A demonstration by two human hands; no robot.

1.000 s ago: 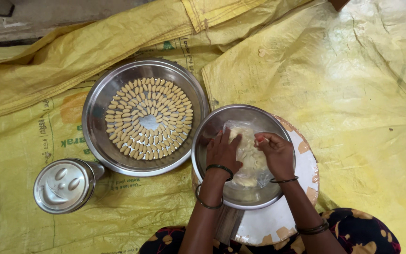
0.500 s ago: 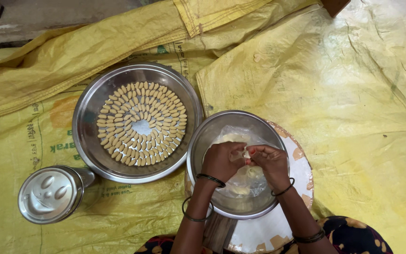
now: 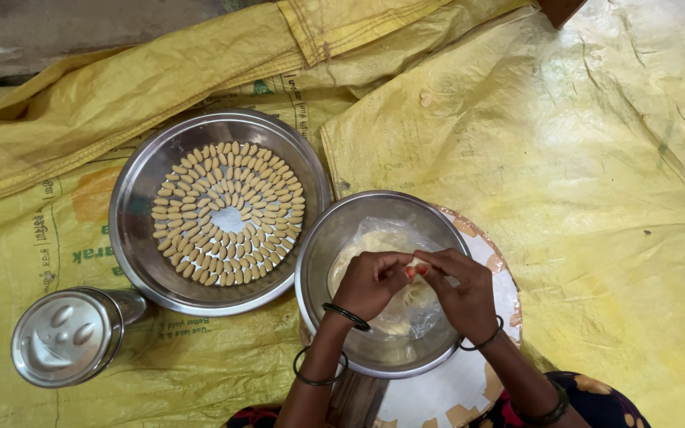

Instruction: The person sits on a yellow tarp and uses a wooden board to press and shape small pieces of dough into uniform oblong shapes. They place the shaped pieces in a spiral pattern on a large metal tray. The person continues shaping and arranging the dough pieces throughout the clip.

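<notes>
Both hands' grip pinches one small dough piece [image 3: 417, 265] over the steel bowl [image 3: 319, 261].
Left hand [image 3: 370, 284] and right hand [image 3: 460, 293] meet fingertip to fingertip; shaping seems in hand. Next, likely a gentle placement among the shaped pieces [image 3: 227, 214] on the round tray [image 3: 132, 238], on the yellow sheet [image 3: 596, 198].
</notes>
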